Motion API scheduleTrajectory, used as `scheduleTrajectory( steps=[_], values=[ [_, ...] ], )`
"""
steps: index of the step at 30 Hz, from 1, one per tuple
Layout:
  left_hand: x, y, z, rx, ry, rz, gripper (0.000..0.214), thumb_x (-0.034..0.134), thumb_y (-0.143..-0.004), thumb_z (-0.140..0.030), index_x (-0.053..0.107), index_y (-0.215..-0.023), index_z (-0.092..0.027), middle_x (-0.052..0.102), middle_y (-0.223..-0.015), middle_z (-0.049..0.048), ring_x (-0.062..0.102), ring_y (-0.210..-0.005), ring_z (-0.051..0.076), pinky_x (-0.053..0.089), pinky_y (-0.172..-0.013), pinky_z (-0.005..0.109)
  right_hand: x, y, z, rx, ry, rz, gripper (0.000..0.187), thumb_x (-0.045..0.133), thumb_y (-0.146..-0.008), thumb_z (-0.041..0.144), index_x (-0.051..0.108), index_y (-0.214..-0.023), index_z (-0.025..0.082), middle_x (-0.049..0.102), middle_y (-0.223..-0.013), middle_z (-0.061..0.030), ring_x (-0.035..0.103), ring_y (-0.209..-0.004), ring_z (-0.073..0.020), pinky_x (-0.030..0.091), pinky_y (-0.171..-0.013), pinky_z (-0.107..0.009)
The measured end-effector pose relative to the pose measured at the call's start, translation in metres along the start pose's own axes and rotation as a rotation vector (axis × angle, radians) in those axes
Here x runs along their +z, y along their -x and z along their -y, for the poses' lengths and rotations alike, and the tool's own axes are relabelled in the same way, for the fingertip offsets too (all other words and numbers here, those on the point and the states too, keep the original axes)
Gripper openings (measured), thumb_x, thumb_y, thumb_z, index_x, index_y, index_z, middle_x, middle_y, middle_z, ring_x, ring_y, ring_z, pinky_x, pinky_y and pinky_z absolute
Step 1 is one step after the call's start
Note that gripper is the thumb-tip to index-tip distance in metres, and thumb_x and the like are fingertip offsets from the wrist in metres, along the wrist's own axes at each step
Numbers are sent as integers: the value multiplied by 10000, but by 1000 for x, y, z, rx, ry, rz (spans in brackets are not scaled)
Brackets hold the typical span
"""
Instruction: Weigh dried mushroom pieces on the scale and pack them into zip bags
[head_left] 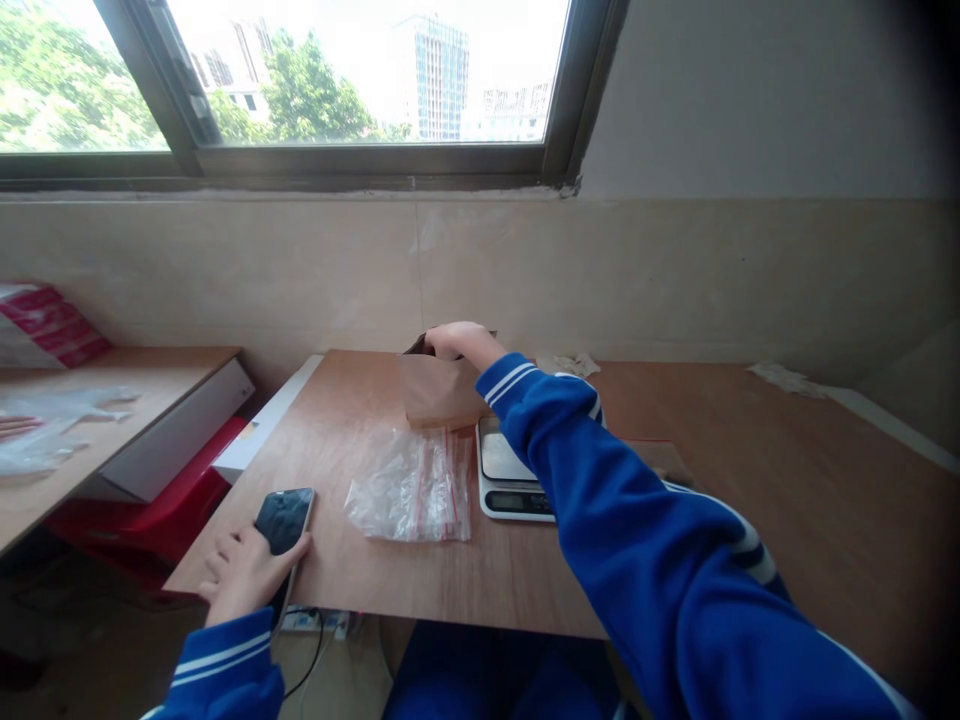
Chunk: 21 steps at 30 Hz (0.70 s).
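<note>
My left hand [251, 572] lies palm down across a dark-screened smartphone [285, 520] at the table's front left. Its fingers are spread to the left of the phone, while the thumb rests along the right side. My right hand [459, 340] reaches over the top of a brown paper bag [442, 390] standing near the wall; its fingers are down inside and hidden. In front of the bag lies a stack of clear zip bags [409, 490] with red seal lines. A white digital scale [506, 475] sits beside them, partly covered by my right sleeve.
Behind my right forearm a flat brown item [664, 460] lies on the wooden table [750, 480]. Crumpled pale scraps [784, 378] lie near the wall. Left of the table are a red stool [157, 510] and another table with plastic bags [45, 430]. A power strip [315, 620] hangs below the front edge.
</note>
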<state>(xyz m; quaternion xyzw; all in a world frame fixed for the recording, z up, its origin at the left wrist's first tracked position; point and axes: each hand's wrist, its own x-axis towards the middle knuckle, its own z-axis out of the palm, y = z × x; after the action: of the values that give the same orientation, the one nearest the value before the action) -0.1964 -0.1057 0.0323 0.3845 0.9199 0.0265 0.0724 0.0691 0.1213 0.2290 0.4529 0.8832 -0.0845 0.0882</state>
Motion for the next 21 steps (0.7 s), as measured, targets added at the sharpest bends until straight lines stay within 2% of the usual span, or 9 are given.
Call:
scheduleTrajectory(
  steps=[3,8,13,21],
  values=[
    [-3,11,6,7,-1,9,967,404,-615,-734,423,-1256,-10,420,-1236,298,398,-1163,463,360,-881,543,-3,6,0,-37,-12,61,600,710,-610,142,626,-1191,261,650,-1191,-63,637,-999,-278,509,-767,-315],
    [-8,27,11,48,12,38,959,395,-637,-720,375,-1325,-52,407,-1280,272,381,-1183,457,378,-863,537,-3,7,-2,-78,-19,28,511,703,-611,128,675,-1116,202,677,-1131,-96,652,-956,-264,497,-754,-287],
    [-8,31,12,52,40,22,976,420,-627,-723,366,-1340,-59,365,-1332,269,358,-1189,489,374,-870,570,-2,7,-7,-70,-59,-81,333,706,-622,127,733,-951,168,720,-958,-108,670,-823,-259,482,-694,-296],
    [-7,28,14,34,100,34,1057,454,-590,-768,362,-1347,-36,399,-1287,295,360,-1192,526,357,-885,610,2,1,-30,-182,-136,-280,153,627,-692,183,721,-813,166,706,-830,-47,614,-682,-151,398,-556,-219]
  ],
)
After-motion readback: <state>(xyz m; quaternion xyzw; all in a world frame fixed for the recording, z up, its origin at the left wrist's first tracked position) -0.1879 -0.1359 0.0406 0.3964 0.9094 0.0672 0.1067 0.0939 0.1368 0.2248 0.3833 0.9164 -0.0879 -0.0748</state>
